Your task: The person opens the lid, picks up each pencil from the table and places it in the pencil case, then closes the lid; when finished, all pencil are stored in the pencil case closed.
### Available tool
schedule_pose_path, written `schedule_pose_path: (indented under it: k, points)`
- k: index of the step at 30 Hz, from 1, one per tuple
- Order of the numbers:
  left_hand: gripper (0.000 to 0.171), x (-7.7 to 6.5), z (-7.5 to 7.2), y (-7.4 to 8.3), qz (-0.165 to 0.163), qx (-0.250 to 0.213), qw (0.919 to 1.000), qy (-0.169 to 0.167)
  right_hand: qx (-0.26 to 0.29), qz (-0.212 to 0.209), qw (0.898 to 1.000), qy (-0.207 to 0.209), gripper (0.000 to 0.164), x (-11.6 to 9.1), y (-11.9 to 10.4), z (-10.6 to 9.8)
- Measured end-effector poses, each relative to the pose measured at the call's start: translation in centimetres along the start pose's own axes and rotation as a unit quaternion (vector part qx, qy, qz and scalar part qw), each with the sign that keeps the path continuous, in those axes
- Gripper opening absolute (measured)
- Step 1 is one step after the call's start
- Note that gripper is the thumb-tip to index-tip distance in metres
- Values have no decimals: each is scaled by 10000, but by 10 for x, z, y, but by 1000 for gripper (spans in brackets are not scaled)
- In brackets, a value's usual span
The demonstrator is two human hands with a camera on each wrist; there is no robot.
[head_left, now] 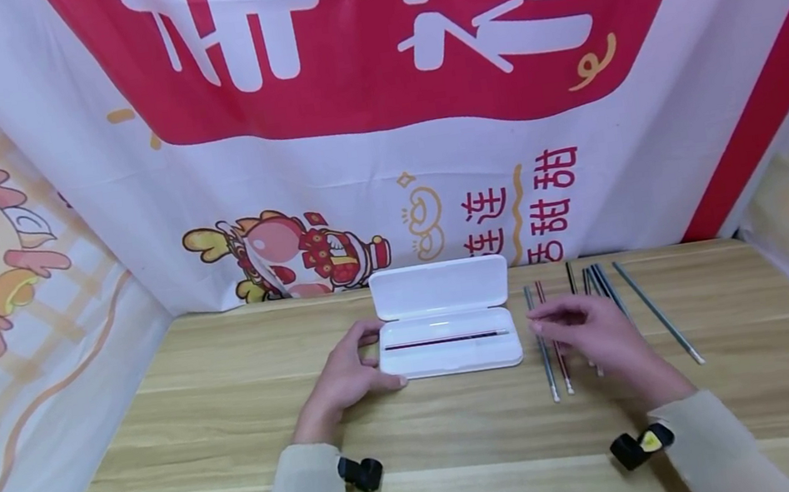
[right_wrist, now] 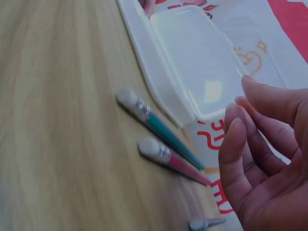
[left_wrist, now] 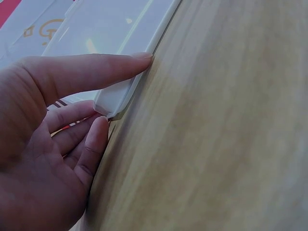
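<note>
A white pencil case [head_left: 449, 363] lies with its lid up, and one dark red pencil [head_left: 446, 340] rests lengthwise inside. My left hand [head_left: 345, 377] holds the case's left end, thumb along the front edge and fingers at the side; the left wrist view shows the thumb [left_wrist: 86, 77] on the white rim. Over the loose pencils to the right hovers my right hand [head_left: 592, 332], its fingers loosely bent and nothing between them. Nearest to it are a teal pencil [head_left: 548, 367] and a red pencil [head_left: 562, 365], whose white eraser ends show in the right wrist view.
Behind the right hand lie several dark pencils [head_left: 571, 278], partly hidden by it. Another teal pencil [head_left: 661, 318] slants farther right. A printed cloth [head_left: 383, 163] hangs along the back edge of the wooden table [head_left: 467, 437].
</note>
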State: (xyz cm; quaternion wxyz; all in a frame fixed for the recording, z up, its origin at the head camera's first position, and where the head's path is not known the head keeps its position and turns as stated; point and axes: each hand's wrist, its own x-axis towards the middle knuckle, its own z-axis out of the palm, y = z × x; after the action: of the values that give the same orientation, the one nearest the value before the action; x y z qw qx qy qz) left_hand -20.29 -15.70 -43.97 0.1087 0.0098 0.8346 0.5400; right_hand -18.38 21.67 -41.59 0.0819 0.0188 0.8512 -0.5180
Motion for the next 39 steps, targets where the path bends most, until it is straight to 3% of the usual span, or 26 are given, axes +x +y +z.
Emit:
schedule_pose_path:
  k: [4, 11, 22, 27, 33, 39]
  points:
    - [87, 0, 0, 0, 25, -32, 10000, -17, -39, -61, 9999, 88, 40, -5, 11, -7]
    - [87, -1, 0, 0, 28, -79, 10000, -27, -242, 190, 9992, 257, 49, -14, 21, -24]
    - [88, -3, -1, 2, 103, -78, 9999, -107, -25, 204, 9990, 394, 57, -34, 50, -62]
    - [89, -2, -1, 2, 70, -41, 9999, -129, 108, 193, 9976, 656, 50, -45, 66, -84]
    - [90, -2, -1, 1, 95, -63, 9999, -112, -129, 268, 9951, 945, 40, -58, 88, -111]
    - [90, -1, -1, 2, 63, -3, 9999, -139, -96, 646, 9905, 1214, 35, -63, 104, -127]
